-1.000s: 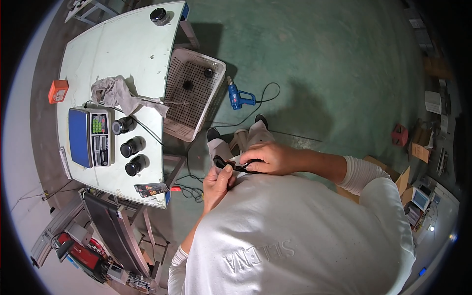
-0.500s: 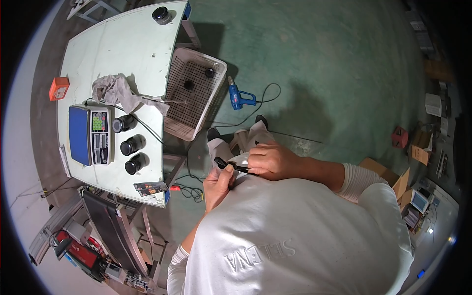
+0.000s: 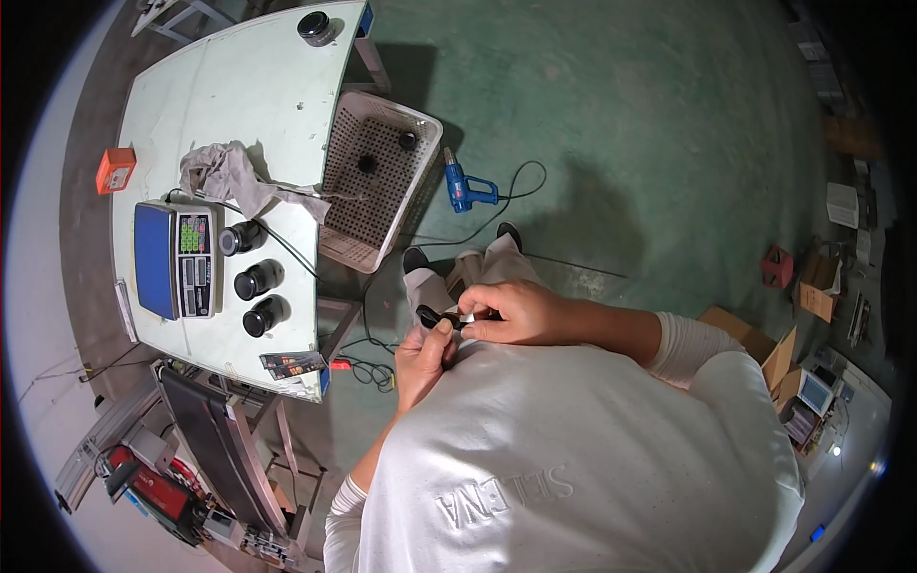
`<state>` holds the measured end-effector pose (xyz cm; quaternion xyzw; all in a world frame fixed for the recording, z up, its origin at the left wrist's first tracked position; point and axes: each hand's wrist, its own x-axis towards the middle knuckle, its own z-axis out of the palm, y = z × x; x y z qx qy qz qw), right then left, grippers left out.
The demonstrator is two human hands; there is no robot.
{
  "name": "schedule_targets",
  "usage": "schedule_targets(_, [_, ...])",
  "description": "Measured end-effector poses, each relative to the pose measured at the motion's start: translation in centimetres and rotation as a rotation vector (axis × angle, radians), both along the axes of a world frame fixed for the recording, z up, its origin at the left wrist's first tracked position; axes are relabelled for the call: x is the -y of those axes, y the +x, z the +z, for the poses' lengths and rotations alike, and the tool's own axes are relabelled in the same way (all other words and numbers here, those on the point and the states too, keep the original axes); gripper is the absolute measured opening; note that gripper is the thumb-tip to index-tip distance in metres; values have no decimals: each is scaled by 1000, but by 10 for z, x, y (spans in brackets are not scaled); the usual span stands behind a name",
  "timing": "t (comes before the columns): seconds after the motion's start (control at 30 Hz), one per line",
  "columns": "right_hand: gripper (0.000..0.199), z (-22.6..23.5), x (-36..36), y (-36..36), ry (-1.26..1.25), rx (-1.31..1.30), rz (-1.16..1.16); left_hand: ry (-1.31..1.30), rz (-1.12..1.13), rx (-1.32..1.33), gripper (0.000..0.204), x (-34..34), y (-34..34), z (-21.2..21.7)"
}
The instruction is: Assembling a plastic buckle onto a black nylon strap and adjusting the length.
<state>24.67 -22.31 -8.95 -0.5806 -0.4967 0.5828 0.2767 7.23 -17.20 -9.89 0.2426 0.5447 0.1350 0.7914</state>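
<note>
In front of my body, my left hand (image 3: 425, 357) is closed, its thumb pressed on a small black object (image 3: 430, 315) with a rounded, loop-like end. The object's kind is hard to make out. From the right, my right hand (image 3: 516, 311) meets it, thumb and fingers closed around its other end. A small pale patch shows between the two hands, and some black shows by the right fingers. Both hands are close together above my lap, and the fingers hide much of the object.
On the white table (image 3: 244, 86) at left are a scale (image 3: 179, 261), a grey cloth (image 3: 229, 179) and several black-lidded jars (image 3: 255, 280). Beside it stands a perforated crate (image 3: 373, 181). A blue heat gun (image 3: 465, 188) with a cord lies on the floor. A conveyor (image 3: 215, 449) is at lower left.
My right hand has shifted left along the black object, closer to my left hand, covering more of it. My left hand stays in nearly the same place.
</note>
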Motion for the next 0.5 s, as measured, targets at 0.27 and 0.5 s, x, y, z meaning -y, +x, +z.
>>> schedule_targets(0.27, [30, -2, 1, -6, -126, -246, -99, -36, -41, 52, 18, 0, 2, 4])
schedule_targets(0.5, [30, -10, 5, -16, 10, -158, -103, -31, -106, 24, 22, 2, -2, -3])
